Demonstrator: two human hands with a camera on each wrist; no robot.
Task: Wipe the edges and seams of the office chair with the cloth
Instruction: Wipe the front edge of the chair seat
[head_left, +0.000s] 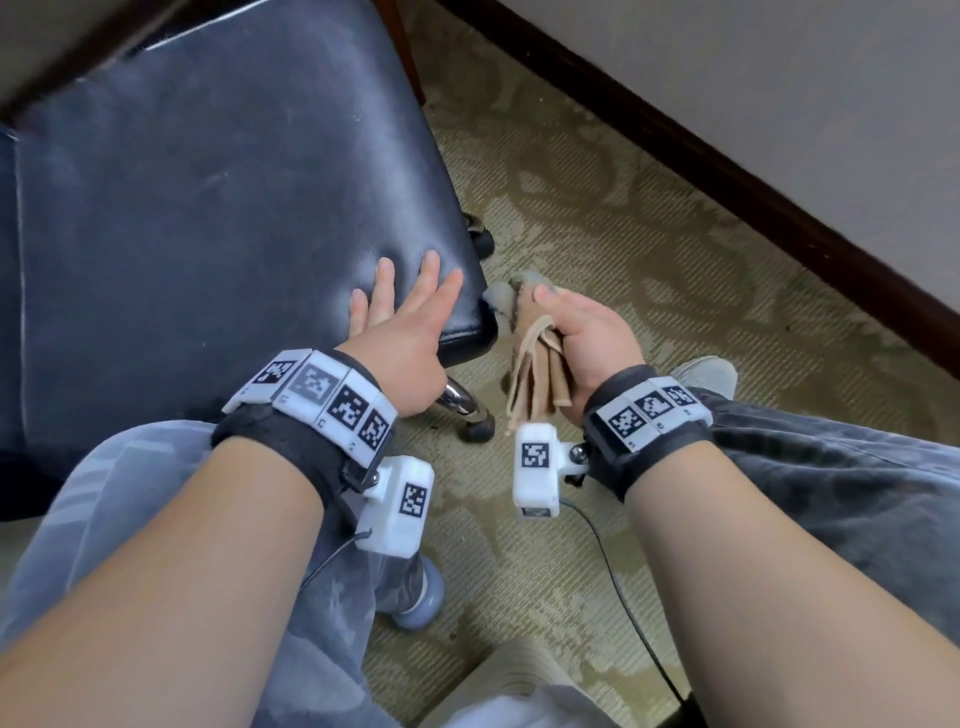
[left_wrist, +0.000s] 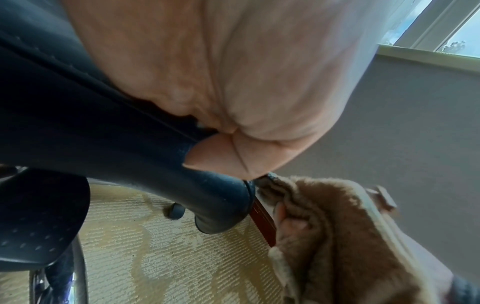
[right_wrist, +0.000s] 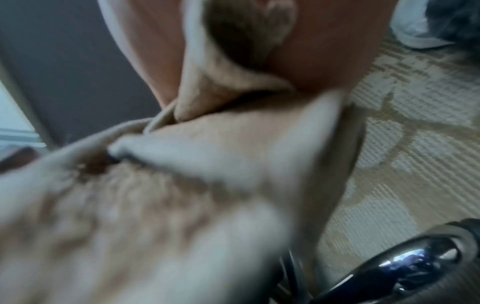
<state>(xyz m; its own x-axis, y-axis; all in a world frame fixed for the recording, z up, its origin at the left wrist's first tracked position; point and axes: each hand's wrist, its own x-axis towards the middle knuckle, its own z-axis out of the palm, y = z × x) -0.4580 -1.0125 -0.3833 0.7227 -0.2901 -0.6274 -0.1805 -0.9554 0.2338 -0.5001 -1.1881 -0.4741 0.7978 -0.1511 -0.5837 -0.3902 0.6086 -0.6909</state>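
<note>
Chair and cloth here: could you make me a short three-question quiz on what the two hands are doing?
1. True or false: the left hand lies flat with straight fingers on the chair seat.
2. What does the right hand hold? A) a spray bottle B) a folded tan cloth C) nothing
3. Fill in: the top of the cloth is at the seat's near-right ______.

Key
1. True; the fingers are spread on the black cushion near its corner.
2. B; the fingers curl round the cloth, which hangs down from the fist.
3. Corner; the left wrist view shows the cloth right at the cushion's corner.
</note>
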